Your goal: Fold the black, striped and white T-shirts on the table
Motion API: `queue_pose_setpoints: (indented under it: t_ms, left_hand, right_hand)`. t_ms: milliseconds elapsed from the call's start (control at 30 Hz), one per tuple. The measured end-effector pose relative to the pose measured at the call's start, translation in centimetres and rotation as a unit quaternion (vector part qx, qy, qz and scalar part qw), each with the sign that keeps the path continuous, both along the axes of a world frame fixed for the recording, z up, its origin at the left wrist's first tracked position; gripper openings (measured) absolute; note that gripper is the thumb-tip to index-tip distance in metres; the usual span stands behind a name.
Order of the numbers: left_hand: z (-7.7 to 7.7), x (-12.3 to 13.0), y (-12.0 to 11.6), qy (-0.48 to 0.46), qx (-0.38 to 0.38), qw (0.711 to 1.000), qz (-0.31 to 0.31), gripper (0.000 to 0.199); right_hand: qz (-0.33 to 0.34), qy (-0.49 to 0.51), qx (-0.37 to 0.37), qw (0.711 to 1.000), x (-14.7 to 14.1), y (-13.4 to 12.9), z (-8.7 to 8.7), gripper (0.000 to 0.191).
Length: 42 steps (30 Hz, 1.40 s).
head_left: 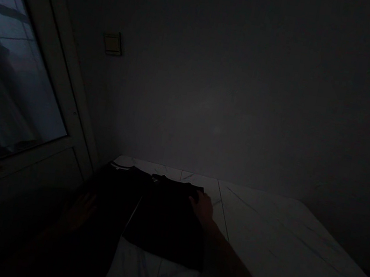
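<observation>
A black shirt [113, 202] with a pale strip inside its neckline lies spread on the left of the marble-patterned table. Beside it is a second black garment [169, 221], laid flat, with a small white mark near its upper left corner; its kind I cannot make out in the dim light. My left hand [81, 208] rests on the left part of the shirt, fingers stretched apart. At the second garment's upper right corner, my right hand [203, 208] touches the cloth with its fingers bent a little and apart. Deep shadow hides much of my left forearm.
The white, blue-veined tabletop [261, 231] extends to the right and meets a grey wall [221, 92] at the back. A light switch [112, 44] is on the wall. To the left stands a framed door [74, 139] with a glass pane [37, 85].
</observation>
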<state>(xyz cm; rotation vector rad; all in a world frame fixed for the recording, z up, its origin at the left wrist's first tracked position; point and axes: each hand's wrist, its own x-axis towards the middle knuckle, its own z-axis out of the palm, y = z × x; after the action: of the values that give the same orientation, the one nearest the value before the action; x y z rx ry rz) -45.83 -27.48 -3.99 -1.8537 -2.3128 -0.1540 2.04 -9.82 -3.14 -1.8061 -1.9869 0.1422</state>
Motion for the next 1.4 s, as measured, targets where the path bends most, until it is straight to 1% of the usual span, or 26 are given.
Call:
queue_pose_setpoints:
  t_ms: [33, 100, 167, 233, 300, 367, 467, 533, 600, 700, 767, 833, 867, 933, 1000, 1067, 1133, 1167, 1200, 1233, 1267, 1333, 1400]
  left_hand:
    - [0.3, 1.5, 0.7, -0.002, -0.003, 1.000, -0.007, 0.047]
    - [0.9, 5.4, 2.5, -0.012, -0.012, 0.999, -0.050, 0.050]
    - [1.1, 10.2, 4.2, -0.049, -0.005, 0.989, -0.141, 0.055]
    - [0.7, 14.7, 5.4, -0.076, 0.012, 0.977, -0.199, 0.057]
    - [-0.3, 17.9, 5.8, -0.093, -0.004, 0.975, -0.201, 0.059]
    - [-1.6, 19.5, 5.7, -0.103, -0.024, 0.977, -0.187, 0.060]
    - [-3.1, 19.5, 5.2, -0.111, -0.028, 0.976, -0.186, 0.059]
    - [-3.3, 19.1, 5.0, -0.119, -0.020, 0.975, -0.187, 0.058]
    - [-3.0, 18.6, 5.1, -0.134, -0.014, 0.974, -0.183, 0.056]
    - [-1.7, 18.0, 6.4, -0.160, 0.009, 0.974, -0.162, 0.053]
    - [-0.9, 17.5, 7.7, -0.161, 0.021, 0.978, -0.132, 0.053]
    - [-0.6, 17.0, 9.1, -0.143, 0.012, 0.985, -0.095, 0.054]
    - [-0.8, 16.9, 9.7, -0.131, 0.006, 0.988, -0.075, 0.055]
    - [-1.5, 16.6, 10.5, -0.111, 0.010, 0.993, -0.045, 0.057]
    - [-2.6, 16.3, 10.8, -0.105, 0.050, 0.993, -0.025, 0.060]
    - [-3.4, 15.9, 10.9, -0.101, 0.126, 0.986, -0.031, 0.058]
    - [-3.9, 15.7, 10.8, -0.098, 0.199, 0.972, -0.081, 0.045]
    - [-4.1, 15.7, 10.8, -0.101, 0.216, 0.964, -0.118, 0.038]
    - [-4.2, 15.8, 10.8, -0.109, 0.218, 0.958, -0.151, 0.034]
    - [-4.3, 15.9, 10.9, -0.119, 0.210, 0.956, -0.169, 0.033]
    - [-4.4, 16.0, 11.0, -0.129, 0.198, 0.957, -0.170, 0.034]
    - [-4.7, 16.3, 11.4, -0.136, 0.178, 0.965, -0.139, 0.039]
    - [-5.1, 16.3, 11.8, -0.134, 0.161, 0.971, -0.113, 0.048]
  right_hand:
    - [0.009, 0.006, -0.005, 1.000, -0.1, -0.2, -0.4, 0.048]
    - [0.019, 0.022, -0.005, 1.000, -0.2, -0.2, -1.1, 0.050]
    - [0.026, 0.033, -0.002, 0.999, 0.0, -0.1, -1.6, 0.050]
    - [0.021, 0.026, 0.004, 0.999, 0.1, 0.0, -1.8, 0.052]
    - [0.012, 0.011, 0.010, 1.000, 0.1, 0.1, -1.9, 0.054]
    - [0.010, 0.000, 0.011, 1.000, 0.0, 0.2, -1.9, 0.054]
    - [0.013, 0.004, 0.013, 1.000, 0.0, 0.3, -2.2, 0.049]
    - [0.016, 0.017, 0.018, 1.000, 0.2, 0.5, -2.6, 0.048]
    - [0.020, 0.029, 0.027, 0.999, 0.3, 0.8, -3.2, 0.048]
    - [0.028, 0.044, 0.042, 0.998, 0.6, 1.2, -4.1, 0.048]
    - [0.038, 0.056, 0.052, 0.996, 0.8, 1.3, -4.4, 0.047]
    - [0.044, 0.068, 0.067, 0.994, 0.8, 1.4, -4.6, 0.046]
    - [0.044, 0.073, 0.075, 0.994, 0.9, 1.4, -4.7, 0.046]
    - [0.047, 0.086, 0.085, 0.992, 0.9, 1.6, -4.9, 0.043]
    - [0.057, 0.102, 0.087, 0.989, 0.9, 1.7, -5.3, 0.039]
    - [0.065, 0.123, 0.087, 0.986, 0.9, 1.9, -5.7, 0.037]
    - [0.071, 0.145, 0.094, 0.982, 1.0, 2.0, -5.8, 0.036]
    - [0.072, 0.154, 0.099, 0.980, 1.0, 2.0, -5.8, 0.036]
    - [0.075, 0.163, 0.105, 0.978, 1.1, 2.0, -5.6, 0.036]
    - [0.078, 0.170, 0.110, 0.976, 1.1, 1.9, -5.4, 0.036]
    - [0.078, 0.177, 0.115, 0.974, 1.1, 1.7, -5.1, 0.036]
    - [0.073, 0.187, 0.116, 0.973, 1.1, 1.5, -4.6, 0.036]
    - [0.066, 0.186, 0.102, 0.975, 1.0, 1.2, -4.1, 0.037]
